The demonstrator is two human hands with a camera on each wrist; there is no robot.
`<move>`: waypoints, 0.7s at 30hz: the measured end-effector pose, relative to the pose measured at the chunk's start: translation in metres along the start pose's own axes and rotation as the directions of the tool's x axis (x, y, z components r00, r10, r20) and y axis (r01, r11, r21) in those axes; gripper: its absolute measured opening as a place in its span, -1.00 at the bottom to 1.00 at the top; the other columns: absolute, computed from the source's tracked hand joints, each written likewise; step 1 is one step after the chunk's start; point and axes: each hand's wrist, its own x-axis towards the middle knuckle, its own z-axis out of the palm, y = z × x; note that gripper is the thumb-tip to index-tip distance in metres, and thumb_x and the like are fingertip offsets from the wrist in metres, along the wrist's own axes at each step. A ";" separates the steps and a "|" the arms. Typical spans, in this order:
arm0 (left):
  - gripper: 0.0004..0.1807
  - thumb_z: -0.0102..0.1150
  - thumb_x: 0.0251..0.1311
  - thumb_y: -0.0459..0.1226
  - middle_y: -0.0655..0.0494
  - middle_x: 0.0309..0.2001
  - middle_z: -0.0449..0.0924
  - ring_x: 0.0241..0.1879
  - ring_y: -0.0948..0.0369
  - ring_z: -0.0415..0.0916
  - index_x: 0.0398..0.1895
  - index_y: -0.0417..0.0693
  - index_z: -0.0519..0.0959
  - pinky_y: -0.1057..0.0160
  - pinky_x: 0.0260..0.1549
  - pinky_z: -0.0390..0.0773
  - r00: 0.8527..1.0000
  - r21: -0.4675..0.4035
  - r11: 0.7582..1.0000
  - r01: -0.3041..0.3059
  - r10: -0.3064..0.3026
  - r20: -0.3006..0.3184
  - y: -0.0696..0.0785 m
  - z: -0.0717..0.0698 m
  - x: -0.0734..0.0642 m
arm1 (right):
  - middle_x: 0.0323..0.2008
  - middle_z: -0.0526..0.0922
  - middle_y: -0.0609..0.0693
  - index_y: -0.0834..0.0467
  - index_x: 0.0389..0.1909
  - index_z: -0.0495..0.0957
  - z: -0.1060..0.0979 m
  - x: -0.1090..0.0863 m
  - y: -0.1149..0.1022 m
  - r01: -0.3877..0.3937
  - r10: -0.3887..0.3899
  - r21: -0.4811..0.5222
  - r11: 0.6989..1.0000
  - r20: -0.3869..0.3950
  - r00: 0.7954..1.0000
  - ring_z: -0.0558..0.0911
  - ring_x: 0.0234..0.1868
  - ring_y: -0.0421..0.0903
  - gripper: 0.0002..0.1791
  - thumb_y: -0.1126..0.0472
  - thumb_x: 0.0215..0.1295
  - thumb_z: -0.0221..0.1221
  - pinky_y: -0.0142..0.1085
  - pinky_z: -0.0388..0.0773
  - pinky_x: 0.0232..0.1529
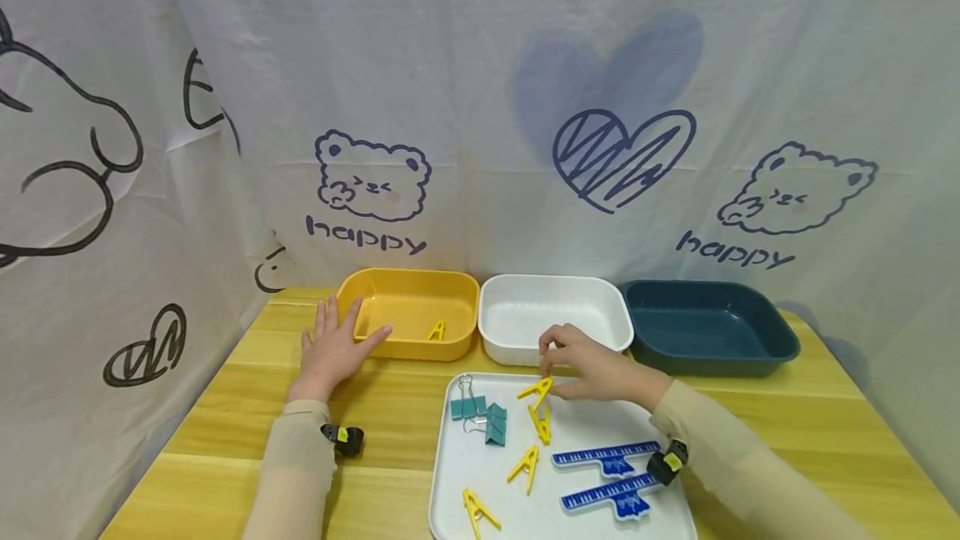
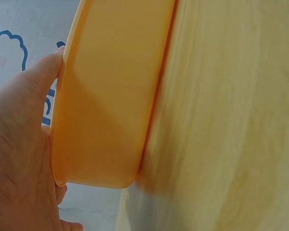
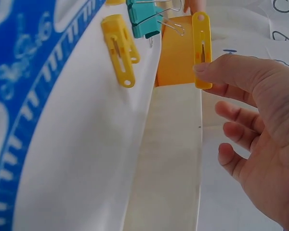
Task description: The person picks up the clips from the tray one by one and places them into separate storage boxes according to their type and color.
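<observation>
My right hand [image 1: 596, 369] pinches a yellow clothespin [image 3: 202, 53] between thumb and index finger, over the far edge of the white tray [image 1: 461, 473]. The other three fingers are loosely bent. My left hand [image 1: 333, 357] rests at the near left corner of the yellow bin [image 1: 405, 311], fingers spread, thumb along its rim in the left wrist view. One yellow clothespin [image 1: 437, 330] lies inside that bin. On the tray are more yellow clothespins [image 1: 525, 467], teal binder clips [image 1: 496, 424] and two blue ruler-like clips with piano-key markings [image 1: 609, 493].
A white bin [image 1: 555, 307] and a dark teal bin [image 1: 705, 323] stand beside the yellow one in a row along the back of the wooden table [image 1: 217, 448]. Behind them hangs a printed white cloth [image 1: 480, 215].
</observation>
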 end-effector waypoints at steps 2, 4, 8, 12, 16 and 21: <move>0.07 -0.26 0.19 0.47 -0.24 0.55 -0.57 0.53 -0.21 -0.57 0.58 0.04 -0.15 -0.50 0.33 -0.35 1.000 0.004 1.000 0.002 -0.002 0.001 0.000 0.000 0.000 | -0.03 0.48 -0.08 -0.04 -0.28 0.65 -0.001 0.005 -0.002 -0.004 0.004 0.007 1.000 -0.002 1.000 0.37 0.02 -0.12 -0.85 0.16 0.13 0.38 -0.27 0.51 0.04; 0.07 -0.26 0.19 0.47 -0.24 0.54 -0.58 0.53 -0.21 -0.59 0.58 0.03 -0.15 -0.51 0.32 -0.35 1.000 0.005 1.000 0.001 -0.001 0.003 -0.001 0.001 0.001 | -0.04 0.47 -0.10 -0.04 -0.30 0.65 -0.001 0.009 -0.003 0.000 0.000 0.010 1.000 -0.013 1.000 0.37 0.01 -0.13 -0.86 0.17 0.13 0.38 -0.28 0.51 0.03; 0.08 -0.27 0.17 0.48 -0.24 0.54 -0.58 0.53 -0.22 -0.59 0.58 0.04 -0.15 -0.51 0.32 -0.35 1.000 0.008 1.000 0.001 -0.001 0.000 -0.002 0.002 0.002 | -0.03 0.48 -0.08 -0.04 -0.31 0.65 0.001 0.019 -0.005 0.008 -0.008 0.009 1.000 -0.039 0.999 0.38 0.00 -0.14 -0.87 0.17 0.12 0.38 -0.29 0.52 0.02; 0.09 -0.29 0.16 0.49 -0.24 0.54 -0.59 0.53 -0.23 -0.58 0.58 0.04 -0.15 -0.51 0.32 -0.36 1.000 0.009 1.000 0.000 0.000 -0.004 -0.003 0.002 0.003 | 0.00 0.49 -0.05 -0.05 -0.32 0.64 0.002 0.029 -0.006 -0.012 0.013 0.003 1.000 -0.045 0.999 0.38 0.01 -0.13 -0.86 0.17 0.11 0.40 -0.27 0.53 0.06; 0.09 -0.28 0.17 0.49 -0.25 0.54 -0.60 0.53 -0.24 -0.58 0.58 0.03 -0.15 -0.51 0.31 -0.36 1.000 0.004 1.000 -0.005 0.005 -0.004 -0.002 0.003 0.003 | 0.02 0.51 -0.01 -0.04 -0.30 0.66 0.004 0.039 -0.006 -0.032 0.031 -0.004 0.999 -0.055 0.998 0.39 0.02 -0.12 -0.84 0.16 0.10 0.41 -0.26 0.54 0.10; 0.09 -0.27 0.16 0.49 -0.24 0.54 -0.60 0.53 -0.23 -0.59 0.58 0.03 -0.15 -0.50 0.32 -0.37 1.000 -0.001 1.000 -0.002 0.002 -0.002 -0.002 0.003 0.003 | 0.02 0.51 0.00 -0.03 -0.30 0.66 0.006 0.052 -0.006 -0.033 0.032 -0.007 0.999 -0.081 0.996 0.39 0.03 -0.12 -0.87 0.11 0.13 0.38 -0.26 0.53 0.10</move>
